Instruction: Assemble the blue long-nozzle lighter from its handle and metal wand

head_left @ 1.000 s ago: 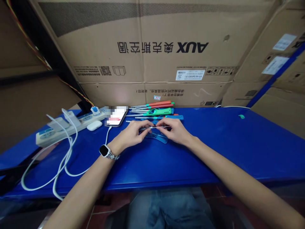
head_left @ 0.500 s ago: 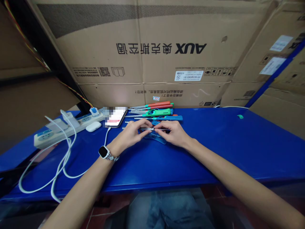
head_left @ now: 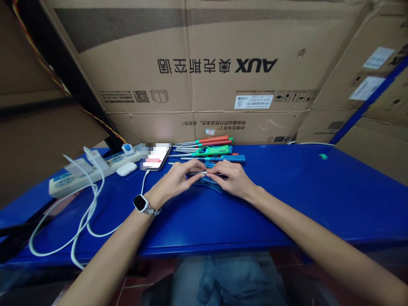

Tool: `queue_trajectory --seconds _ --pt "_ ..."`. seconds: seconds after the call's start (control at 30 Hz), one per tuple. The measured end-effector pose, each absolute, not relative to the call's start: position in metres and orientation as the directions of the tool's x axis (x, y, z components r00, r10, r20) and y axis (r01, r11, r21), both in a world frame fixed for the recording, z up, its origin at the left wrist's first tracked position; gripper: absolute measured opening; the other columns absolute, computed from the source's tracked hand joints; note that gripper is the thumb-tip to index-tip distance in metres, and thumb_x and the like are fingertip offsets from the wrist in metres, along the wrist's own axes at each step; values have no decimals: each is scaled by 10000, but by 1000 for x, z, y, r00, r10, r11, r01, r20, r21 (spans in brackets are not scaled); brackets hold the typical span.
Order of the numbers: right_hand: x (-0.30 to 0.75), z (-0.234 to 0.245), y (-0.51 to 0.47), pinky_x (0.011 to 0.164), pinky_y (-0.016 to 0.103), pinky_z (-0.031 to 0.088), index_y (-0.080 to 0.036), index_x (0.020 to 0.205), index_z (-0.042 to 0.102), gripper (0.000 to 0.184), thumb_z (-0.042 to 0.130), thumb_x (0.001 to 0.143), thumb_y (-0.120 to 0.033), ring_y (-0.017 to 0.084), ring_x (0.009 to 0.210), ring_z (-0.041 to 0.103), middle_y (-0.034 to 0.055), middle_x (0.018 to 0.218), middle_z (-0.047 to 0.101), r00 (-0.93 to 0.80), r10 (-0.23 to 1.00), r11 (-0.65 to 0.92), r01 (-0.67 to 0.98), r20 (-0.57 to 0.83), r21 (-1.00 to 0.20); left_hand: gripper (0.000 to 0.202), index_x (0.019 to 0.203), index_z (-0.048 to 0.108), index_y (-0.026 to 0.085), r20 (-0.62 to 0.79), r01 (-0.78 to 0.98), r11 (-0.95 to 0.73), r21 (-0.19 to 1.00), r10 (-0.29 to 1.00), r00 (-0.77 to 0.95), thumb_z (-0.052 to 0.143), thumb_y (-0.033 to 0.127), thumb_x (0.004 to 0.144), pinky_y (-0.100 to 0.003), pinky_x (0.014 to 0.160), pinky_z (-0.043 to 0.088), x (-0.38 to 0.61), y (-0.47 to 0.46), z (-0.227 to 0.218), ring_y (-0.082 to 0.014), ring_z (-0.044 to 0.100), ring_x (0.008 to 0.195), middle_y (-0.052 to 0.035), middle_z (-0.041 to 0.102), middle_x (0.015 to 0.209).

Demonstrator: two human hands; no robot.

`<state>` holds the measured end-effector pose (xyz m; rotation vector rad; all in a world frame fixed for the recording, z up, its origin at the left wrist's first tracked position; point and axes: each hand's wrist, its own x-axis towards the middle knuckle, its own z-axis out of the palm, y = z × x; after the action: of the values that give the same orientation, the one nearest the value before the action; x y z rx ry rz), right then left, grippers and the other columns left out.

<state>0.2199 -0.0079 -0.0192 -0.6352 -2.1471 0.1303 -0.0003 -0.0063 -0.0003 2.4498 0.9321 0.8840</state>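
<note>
A thin silver metal tube point(head_left: 198, 172) lies level between my hands, over the blue table. My left hand point(head_left: 174, 177), with a watch on its wrist, pinches the tube between thumb and fingers. From the other side my right hand point(head_left: 235, 177) is closed at the tube's right end; its fingertips meet the left ones and hide whatever small part they grip. Under the hands rests a blue plastic lighter casing point(head_left: 208, 184), partly covered. Just beyond lie several long-necked lighters, among them a green lighter point(head_left: 215, 150), a blue lighter point(head_left: 231, 157) and a red lighter point(head_left: 215, 139).
A phone point(head_left: 157, 155) on a white cable lies left of the lighters, near a white earbud case point(head_left: 126, 168) and a power strip point(head_left: 108, 168). Loose white cables point(head_left: 91, 208) loop at left. Cardboard point(head_left: 204, 89) stands behind the table point(head_left: 255, 229). A green scrap point(head_left: 323, 156) lies right.
My hands stay almost in place, pinched together at the tube. A thin strand that showed under the right fingers is now mostly hidden. The whole view has shifted slightly.
</note>
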Motion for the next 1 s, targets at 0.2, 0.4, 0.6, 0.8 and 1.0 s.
queue_trajectory --seconds 0.2,0.4,0.6,0.8,1.0 --pt "215 -21 -8 690 296 502 -169 892 705 145 588 914 -252 163 711 657 52 821 739 -401 654 756 374 641 -537 291 1206 587 203 419 468 -730 498 675 607 501 363 980 -280 785 528 0 -6 1 -184 701 913 -72 731 1066" --pt "225 -19 -9 754 320 517 -180 1196 582 361 623 839 -206 171 808 671 45 935 726 -440 755 646 376 486 -664 274 1166 635 199 406 478 -731 488 674 616 465 319 988 -268 773 512 -6 -4 9 -181 702 904 -59 744 1024" --pt "229 -19 -11 936 449 450 -219 1201 577 414 688 804 -262 255 1082 600 82 1167 670 -498 766 642 557 406 -527 226 1096 623 189 378 573 -694 436 719 584 488 294 948 -233 556 402 -11 -2 6 -138 604 634 -17 697 783" --pt "224 -15 -16 947 485 394 -212 1255 520 512 712 791 -312 310 1161 494 111 1271 586 -463 772 623 691 436 -368 174 1063 574 187 388 541 -689 482 722 573 489 271 936 -232 563 381 -12 -1 7 -122 550 602 13 648 732" --pt "221 -14 -26 776 390 384 -194 819 571 301 727 772 -447 251 870 497 70 903 564 -399 775 561 791 490 -244 163 1040 568 189 389 534 -660 528 747 538 490 282 931 -235 564 394 -14 1 8 -136 586 636 14 665 731"
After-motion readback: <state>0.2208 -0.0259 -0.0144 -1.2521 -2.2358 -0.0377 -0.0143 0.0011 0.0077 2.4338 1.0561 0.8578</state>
